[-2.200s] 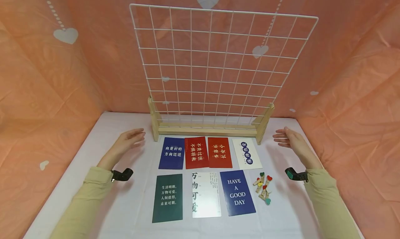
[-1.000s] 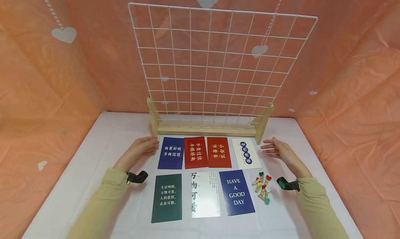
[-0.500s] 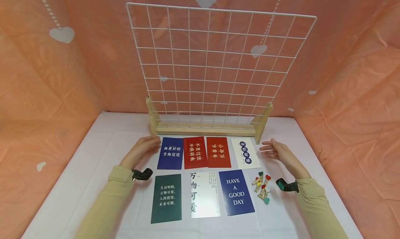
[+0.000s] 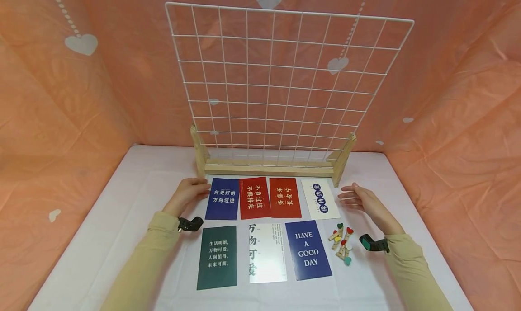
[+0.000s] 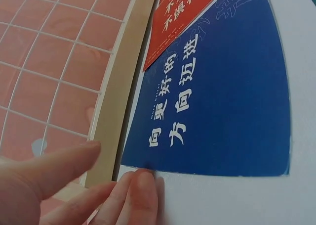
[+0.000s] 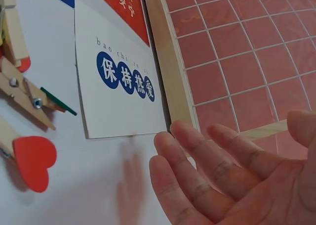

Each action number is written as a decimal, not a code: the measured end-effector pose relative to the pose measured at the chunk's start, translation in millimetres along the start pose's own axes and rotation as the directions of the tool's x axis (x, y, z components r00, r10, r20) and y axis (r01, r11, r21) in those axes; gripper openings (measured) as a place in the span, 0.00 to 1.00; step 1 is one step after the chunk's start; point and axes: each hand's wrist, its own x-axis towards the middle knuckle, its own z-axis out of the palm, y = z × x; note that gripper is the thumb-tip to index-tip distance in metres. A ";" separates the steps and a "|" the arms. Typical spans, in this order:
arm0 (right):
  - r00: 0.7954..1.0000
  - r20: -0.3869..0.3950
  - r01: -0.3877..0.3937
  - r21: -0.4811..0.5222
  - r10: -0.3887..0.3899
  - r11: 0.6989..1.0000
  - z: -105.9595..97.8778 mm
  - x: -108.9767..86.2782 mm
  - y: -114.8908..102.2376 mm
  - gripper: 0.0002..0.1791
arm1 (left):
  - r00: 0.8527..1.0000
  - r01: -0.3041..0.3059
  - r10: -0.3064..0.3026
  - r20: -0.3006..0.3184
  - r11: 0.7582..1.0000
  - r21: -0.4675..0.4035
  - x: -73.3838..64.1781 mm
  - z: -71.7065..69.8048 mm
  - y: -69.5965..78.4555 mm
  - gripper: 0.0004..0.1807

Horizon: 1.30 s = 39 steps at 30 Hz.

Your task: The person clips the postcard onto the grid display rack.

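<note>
My left hand (image 4: pixel 188 195) is at the left end of the back row of cards, its fingertips right at the edge of a blue card (image 4: pixel 222 199) with white Chinese characters. In the left wrist view its index finger (image 5: pixel 64 168) is stretched out and the thumb lies apart from the other fingers (image 5: pixel 143 190). To the right, my right hand (image 4: pixel 363 200) hovers beside a white card (image 4: pixel 320 199) with blue round lettering. Its fingers (image 6: pixel 197 185) are loosely extended and hold nothing; their shadow falls on the tablecloth near that card.
A white wire grid (image 4: pixel 277 67) stands in a wooden base (image 4: pixel 268 168) behind the cards. Two red cards (image 4: pixel 254 198) lie mid-row. In front are a green card (image 4: pixel 217 256), a glossy white card (image 4: pixel 267 254) and a blue card (image 4: pixel 308 250). Small heart-topped clothespins (image 4: pixel 341 243) lie at right.
My left hand has moved right, from the table's left side to the blue card's edge. My right hand has come inward toward the white card, then stayed nearly still. The cards lie as before.
</note>
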 end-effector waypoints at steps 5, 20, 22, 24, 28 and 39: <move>1.000 0.002 -0.027 -0.008 0.027 1.000 0.8 -0.1 1.8 0.41 | 0.999 0.032 -0.031 -0.030 0.999 0.029 2.4 2.2 -0.1 0.24; 0.998 0.035 -0.045 -0.001 0.045 0.999 2.5 -2.5 6.3 0.40 | 0.984 0.133 -0.120 -0.132 0.987 0.091 3.5 8.6 9.2 0.21; 0.998 0.037 -0.049 -0.009 0.049 0.999 2.5 -3.7 5.8 0.40 | 0.981 0.144 -0.129 -0.147 0.985 0.097 3.8 9.3 10.0 0.20; 0.998 0.036 -0.057 -0.021 0.057 0.998 2.7 -4.9 5.7 0.39 | 0.978 0.149 -0.131 -0.161 0.984 0.101 4.1 10.2 10.5 0.19; 0.997 0.040 -0.058 -0.016 0.059 0.998 3.3 -6.2 7.4 0.38 | 0.976 0.141 -0.120 -0.182 0.984 0.107 4.6 11.6 10.4 0.17; 0.996 0.049 -0.070 -0.003 0.070 0.998 4.3 -6.8 12.2 0.39 | 0.968 0.093 -0.056 -0.244 0.985 0.143 8.7 15.5 7.9 0.14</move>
